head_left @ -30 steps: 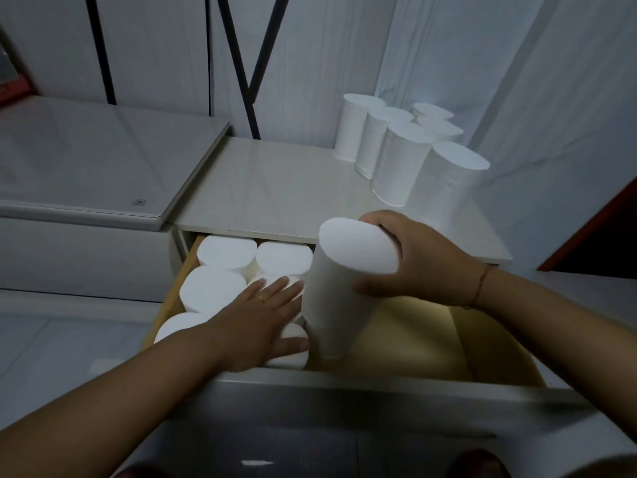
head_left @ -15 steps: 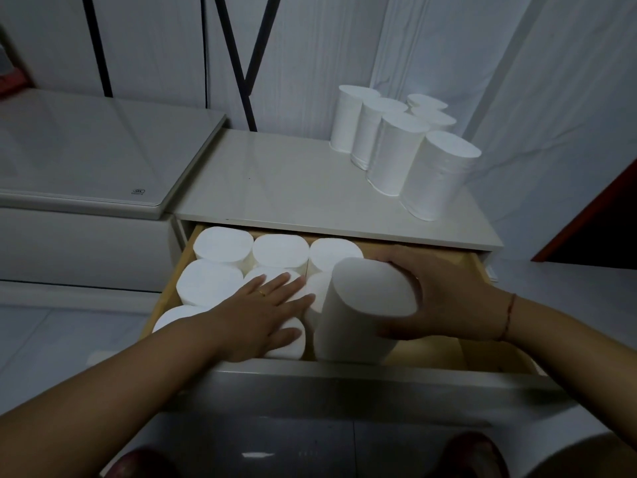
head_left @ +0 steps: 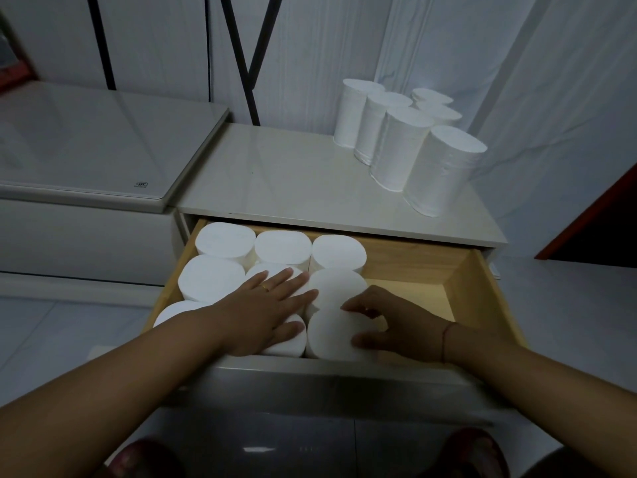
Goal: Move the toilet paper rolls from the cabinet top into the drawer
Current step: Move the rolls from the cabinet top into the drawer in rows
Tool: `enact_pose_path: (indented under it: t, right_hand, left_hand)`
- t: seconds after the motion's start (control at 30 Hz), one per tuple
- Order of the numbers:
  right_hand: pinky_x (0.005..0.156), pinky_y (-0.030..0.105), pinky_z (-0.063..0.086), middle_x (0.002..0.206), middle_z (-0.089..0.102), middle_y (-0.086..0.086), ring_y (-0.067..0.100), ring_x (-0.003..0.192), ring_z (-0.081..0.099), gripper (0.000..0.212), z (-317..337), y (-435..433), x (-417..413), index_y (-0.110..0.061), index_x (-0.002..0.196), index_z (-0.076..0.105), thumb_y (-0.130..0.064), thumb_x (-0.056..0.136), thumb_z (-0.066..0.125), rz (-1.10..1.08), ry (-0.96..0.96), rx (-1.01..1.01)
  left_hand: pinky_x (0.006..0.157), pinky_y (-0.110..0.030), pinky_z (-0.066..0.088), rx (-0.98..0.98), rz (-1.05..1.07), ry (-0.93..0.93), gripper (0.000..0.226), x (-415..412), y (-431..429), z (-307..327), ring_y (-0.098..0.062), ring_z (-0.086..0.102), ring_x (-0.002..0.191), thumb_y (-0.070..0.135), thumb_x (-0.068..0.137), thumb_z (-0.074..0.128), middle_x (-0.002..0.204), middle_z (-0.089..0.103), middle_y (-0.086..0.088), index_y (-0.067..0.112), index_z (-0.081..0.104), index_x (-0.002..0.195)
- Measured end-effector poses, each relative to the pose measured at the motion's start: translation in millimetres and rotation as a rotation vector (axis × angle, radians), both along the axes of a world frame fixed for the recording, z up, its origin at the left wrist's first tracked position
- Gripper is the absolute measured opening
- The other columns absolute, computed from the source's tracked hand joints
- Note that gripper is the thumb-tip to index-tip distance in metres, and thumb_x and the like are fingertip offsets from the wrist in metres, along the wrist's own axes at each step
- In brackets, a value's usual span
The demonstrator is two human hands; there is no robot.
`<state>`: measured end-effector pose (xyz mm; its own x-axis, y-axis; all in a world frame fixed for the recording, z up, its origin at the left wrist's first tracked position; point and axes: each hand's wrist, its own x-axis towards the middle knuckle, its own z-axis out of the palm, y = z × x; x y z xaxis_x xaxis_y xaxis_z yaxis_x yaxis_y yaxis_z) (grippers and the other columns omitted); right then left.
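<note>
The wooden drawer (head_left: 482, 288) is pulled out below the pale cabinet top (head_left: 275, 181). Several white toilet paper rolls (head_left: 224, 239) stand upright in its left part. My left hand (head_left: 265, 312) lies flat on the middle rolls, fingers straight. My right hand (head_left: 403, 322) holds the front roll of the third column (head_left: 331, 336), fingers curled over its top edge and thumb at its near side; that roll stands upright in the drawer. Several more rolls (head_left: 441, 170) stand clustered at the cabinet top's back right corner.
The right part of the drawer floor (head_left: 413, 294) is bare wood. The grey drawer front (head_left: 344, 384) is just below my forearms. A low glass-topped unit (head_left: 86, 139) adjoins the cabinet on the left. Black metal legs (head_left: 248, 63) stand against the back wall.
My right hand has lowered the roll from above the drawer into the front of the third column, where it stands upright. My left hand has stayed flat on the rolls.
</note>
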<state>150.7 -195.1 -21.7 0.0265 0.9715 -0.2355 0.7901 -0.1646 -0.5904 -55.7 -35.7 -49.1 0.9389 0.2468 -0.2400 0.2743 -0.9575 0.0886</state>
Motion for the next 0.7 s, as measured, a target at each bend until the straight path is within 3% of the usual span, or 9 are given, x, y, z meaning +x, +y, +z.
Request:
enact_pose_path:
  t: [0.23, 0.33, 0.47, 0.6, 0.7]
  right_hand:
    - [0.076, 0.017, 0.050, 0.107, 0.050, -0.002, 0.011, 0.089, 0.054, 0.034, -8.6, 0.9, -6.1, -0.029, 0.093, 0.050, -0.028, 0.072, 0.077, -0.171, -0.067, 0.089]
    - [0.071, 0.015, 0.048, 0.105, 0.048, -0.003, 0.010, 0.085, 0.053, 0.035, -9.9, 4.0, -5.5, -0.027, 0.091, 0.048, -0.030, 0.072, 0.077, -0.179, -0.083, 0.076]
    - [0.072, 0.025, 0.053, 0.102, 0.046, -0.006, 0.011, 0.081, 0.053, 0.039, -2.9, 8.9, -1.2, -0.026, 0.095, 0.047, -0.035, 0.071, 0.076, -0.156, -0.155, 0.075]
    - [0.068, 0.027, 0.045, 0.092, 0.050, -0.002, 0.012, 0.075, 0.047, 0.032, 21.5, 29.2, 8.0, -0.026, 0.085, 0.045, -0.032, 0.074, 0.075, -0.215, -0.215, 0.308]
    - [0.074, 0.028, 0.044, 0.097, 0.047, 0.000, 0.016, 0.083, 0.048, 0.027, 45.4, 47.4, 25.0, -0.022, 0.089, 0.052, -0.028, 0.075, 0.074, -0.344, -0.233, 0.492]
  left_hand:
    - [0.111, -0.034, -0.014, 0.011, 0.008, -0.006, 0.059, 5.1, -4.1, 2.9, -0.013, -0.024, 0.140, 0.055, 0.096, 0.015, 0.155, -0.020, 0.008, 0.038, -0.010, 0.147]
    - [0.112, -0.033, -0.014, -0.004, 0.002, -0.021, 0.058, 8.4, -5.8, 5.4, -0.013, -0.022, 0.141, 0.053, 0.097, 0.016, 0.156, -0.018, 0.008, 0.037, -0.008, 0.147]
    - [0.112, -0.033, -0.014, 0.026, 0.010, -0.054, 0.060, 15.1, -6.8, 7.8, -0.012, -0.021, 0.142, 0.056, 0.095, 0.013, 0.157, -0.015, 0.006, 0.035, -0.005, 0.148]
    - [0.113, -0.031, -0.015, 0.020, 0.048, -0.118, 0.067, 24.0, -2.3, 15.9, -0.008, -0.021, 0.141, 0.062, 0.088, 0.007, 0.158, -0.014, 0.008, 0.034, -0.005, 0.148]
    - [0.112, -0.030, -0.016, 0.008, 0.068, -0.170, 0.068, 30.7, 2.9, 23.8, -0.009, -0.018, 0.143, 0.063, 0.087, 0.008, 0.158, -0.013, 0.008, 0.035, -0.005, 0.148]
